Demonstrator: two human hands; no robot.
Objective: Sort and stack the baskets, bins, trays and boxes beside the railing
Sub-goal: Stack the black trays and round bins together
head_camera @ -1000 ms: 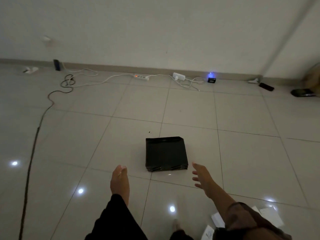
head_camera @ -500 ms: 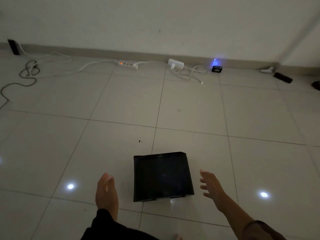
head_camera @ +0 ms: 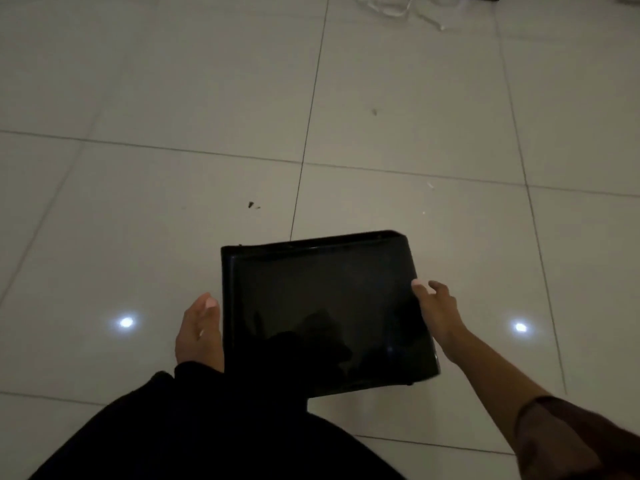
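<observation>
**Two hands close on a dark tray: a weak hold could let it slip**

On the pale glossy tiled floor (head_camera: 415,98), across a grout line, sits a black, shallow, rectangular plastic tray (head_camera: 325,313), possibly several nested, though the dim light hides that. The left hand (head_camera: 201,332) lies flat along the tray's left edge, fingers straight and together, touching or just beside the wall. The right hand (head_camera: 438,317) meets the right edge with fingers loosely spread, its thumb tip on the rim; neither hand has yet curled under. Judged from this, the lift is about to begin. If the palms only squeeze the smooth sides, the tray may slide out or tip, and any nested pieces could separate and scatter. White cables (head_camera: 391,5) lie at the floor's far edge, a tripping hazard when carrying.
</observation>
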